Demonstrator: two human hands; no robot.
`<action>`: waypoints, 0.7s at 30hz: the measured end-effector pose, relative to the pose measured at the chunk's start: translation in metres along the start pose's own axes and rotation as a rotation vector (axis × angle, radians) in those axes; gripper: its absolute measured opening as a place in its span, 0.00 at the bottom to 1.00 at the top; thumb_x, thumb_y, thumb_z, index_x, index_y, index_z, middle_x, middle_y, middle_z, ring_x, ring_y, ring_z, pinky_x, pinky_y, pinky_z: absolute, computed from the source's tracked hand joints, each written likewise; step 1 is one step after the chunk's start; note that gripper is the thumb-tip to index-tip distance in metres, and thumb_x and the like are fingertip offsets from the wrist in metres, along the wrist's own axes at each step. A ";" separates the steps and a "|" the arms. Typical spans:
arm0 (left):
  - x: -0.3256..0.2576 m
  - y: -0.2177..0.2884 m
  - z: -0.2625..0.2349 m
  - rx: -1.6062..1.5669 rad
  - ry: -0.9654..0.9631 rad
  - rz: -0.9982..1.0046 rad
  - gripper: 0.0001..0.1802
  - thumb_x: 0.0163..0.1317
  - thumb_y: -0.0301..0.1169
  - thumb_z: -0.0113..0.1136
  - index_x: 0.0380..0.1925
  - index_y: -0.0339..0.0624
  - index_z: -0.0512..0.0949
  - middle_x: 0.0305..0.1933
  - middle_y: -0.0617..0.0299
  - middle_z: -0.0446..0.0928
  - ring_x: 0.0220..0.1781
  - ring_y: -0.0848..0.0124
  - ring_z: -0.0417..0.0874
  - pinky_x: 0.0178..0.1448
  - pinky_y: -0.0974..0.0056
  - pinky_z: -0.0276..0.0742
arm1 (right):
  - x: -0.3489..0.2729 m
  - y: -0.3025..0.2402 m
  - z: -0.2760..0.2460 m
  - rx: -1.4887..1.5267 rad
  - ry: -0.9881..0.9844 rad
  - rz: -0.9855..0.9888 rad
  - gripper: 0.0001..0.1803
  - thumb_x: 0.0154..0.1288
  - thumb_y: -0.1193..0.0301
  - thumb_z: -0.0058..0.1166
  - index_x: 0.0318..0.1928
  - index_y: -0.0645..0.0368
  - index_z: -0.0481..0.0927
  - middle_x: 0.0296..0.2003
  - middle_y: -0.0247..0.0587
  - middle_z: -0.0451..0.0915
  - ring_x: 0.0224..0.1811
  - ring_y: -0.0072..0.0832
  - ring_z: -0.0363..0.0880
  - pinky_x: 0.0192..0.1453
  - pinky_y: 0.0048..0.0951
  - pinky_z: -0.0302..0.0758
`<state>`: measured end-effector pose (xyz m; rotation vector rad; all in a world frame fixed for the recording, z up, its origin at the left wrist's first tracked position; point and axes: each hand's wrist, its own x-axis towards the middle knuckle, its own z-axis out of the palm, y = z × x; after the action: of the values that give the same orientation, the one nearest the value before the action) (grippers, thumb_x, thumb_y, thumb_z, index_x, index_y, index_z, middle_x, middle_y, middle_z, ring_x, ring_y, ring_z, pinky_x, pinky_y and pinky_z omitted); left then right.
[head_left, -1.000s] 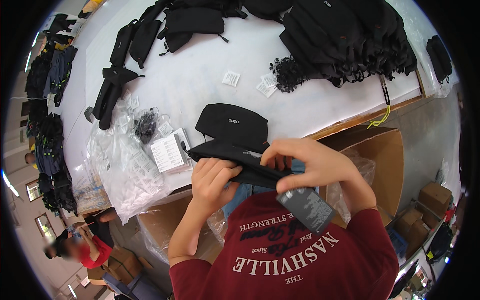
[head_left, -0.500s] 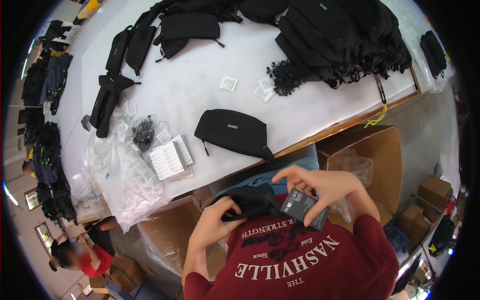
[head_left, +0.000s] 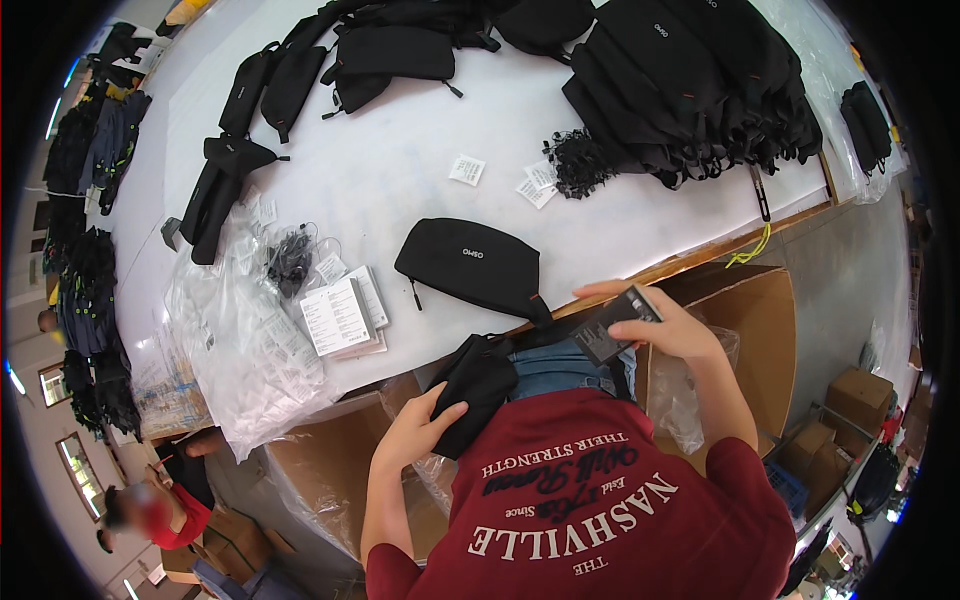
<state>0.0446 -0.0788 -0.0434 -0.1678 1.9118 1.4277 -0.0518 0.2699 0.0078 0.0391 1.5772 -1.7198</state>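
My left hand [head_left: 422, 430] is closed on a black fabric pouch [head_left: 478, 388], held at the table's near edge in front of my body. In my right hand [head_left: 672, 322] is a flat dark card [head_left: 612, 327] with pale print, gripped between thumb and fingers and held up apart from the pouch. On the table just beyond lies a black zip pouch [head_left: 472, 266], flat, with its zipper pull at the left. A stack of white printed cards [head_left: 340, 318] lies to its left.
At the far right of the white table [head_left: 380, 180] is a big pile of black bags [head_left: 690, 90]. Black strings [head_left: 575, 165] and white packets [head_left: 467, 169] lie near it. A clear plastic bag [head_left: 250, 350] hangs over the left edge. An open cardboard box [head_left: 765, 350] stands at right.
My right hand has moved up and away from the pouch with the dark card. My left hand has lowered slightly and turned the pouch more upright.
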 end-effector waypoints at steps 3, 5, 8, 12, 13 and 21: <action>-0.001 0.008 0.000 0.060 -0.024 -0.025 0.25 0.66 0.41 0.57 0.54 0.30 0.71 0.32 0.50 0.81 0.32 0.69 0.80 0.41 0.65 0.75 | 0.009 0.004 -0.001 0.246 0.052 -0.078 0.21 0.55 0.70 0.59 0.50 0.58 0.77 0.33 0.27 0.77 0.32 0.12 0.71 0.31 0.15 0.64; -0.001 0.013 -0.001 0.136 -0.021 -0.018 0.24 0.66 0.41 0.57 0.53 0.32 0.72 0.30 0.49 0.80 0.29 0.67 0.80 0.39 0.64 0.74 | 0.018 0.000 0.010 0.346 0.070 -0.148 0.21 0.52 0.66 0.64 0.47 0.58 0.76 0.34 0.29 0.78 0.33 0.14 0.73 0.31 0.15 0.62; -0.007 0.033 0.001 0.222 -0.011 0.012 0.21 0.66 0.41 0.57 0.50 0.35 0.73 0.24 0.48 0.77 0.25 0.64 0.78 0.34 0.64 0.72 | 0.031 -0.005 0.013 0.436 -0.136 -0.506 0.20 0.51 0.70 0.68 0.44 0.59 0.75 0.34 0.34 0.79 0.36 0.19 0.76 0.36 0.18 0.66; -0.018 0.062 0.006 0.260 -0.074 0.086 0.15 0.66 0.40 0.56 0.42 0.39 0.74 0.18 0.53 0.74 0.18 0.65 0.77 0.26 0.65 0.69 | 0.049 -0.001 0.012 0.329 0.226 -0.545 0.10 0.60 0.73 0.61 0.38 0.62 0.75 0.28 0.33 0.76 0.31 0.20 0.73 0.41 0.23 0.71; -0.020 0.067 0.008 0.264 -0.080 0.089 0.15 0.66 0.40 0.56 0.42 0.39 0.74 0.18 0.53 0.74 0.18 0.65 0.77 0.26 0.65 0.69 | 0.049 0.002 0.014 0.330 0.233 -0.547 0.10 0.60 0.73 0.61 0.38 0.62 0.75 0.28 0.33 0.76 0.31 0.20 0.73 0.41 0.23 0.71; -0.022 0.073 0.020 0.268 -0.213 0.053 0.13 0.64 0.36 0.59 0.38 0.37 0.75 0.19 0.53 0.75 0.20 0.64 0.78 0.26 0.64 0.68 | 0.063 0.034 0.064 0.925 0.201 -0.060 0.14 0.70 0.59 0.48 0.43 0.57 0.76 0.29 0.32 0.79 0.29 0.21 0.74 0.33 0.22 0.69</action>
<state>0.0327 -0.0407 0.0248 0.1569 1.9176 1.1578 -0.0466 0.1853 -0.0383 0.6394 0.7836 -2.4051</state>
